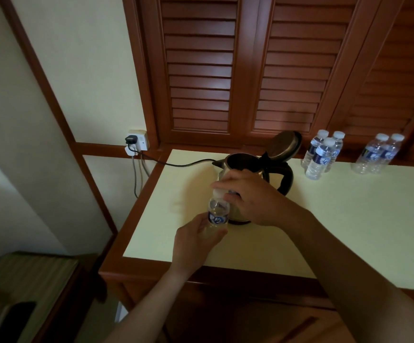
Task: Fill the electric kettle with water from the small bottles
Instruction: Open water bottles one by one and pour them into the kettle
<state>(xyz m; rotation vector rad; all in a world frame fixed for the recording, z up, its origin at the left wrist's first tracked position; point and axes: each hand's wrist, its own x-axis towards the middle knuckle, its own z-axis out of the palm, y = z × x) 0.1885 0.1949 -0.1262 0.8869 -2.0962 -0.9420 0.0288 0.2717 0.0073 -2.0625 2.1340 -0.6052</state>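
The room is dim, with soft light from the front. The walls (85,70) are painted pale cream and framed by reddish-brown wooden trim (52,100). Behind the counter (349,219), which has a cream top and a wooden edge, stand louvered wooden doors (245,70) in the same reddish wood. A white wall socket (139,140) sits on the wall just beside the doors, with a black plug in it. At the lower left is a dark wooden piece of furniture (28,288), its top blurred.

The kettle mouth (243,160) is left unobstructed by its raised lid (285,144). Bare tabletop (349,219) is offered rightward. The far edge is blocked by five small bottles (321,157).
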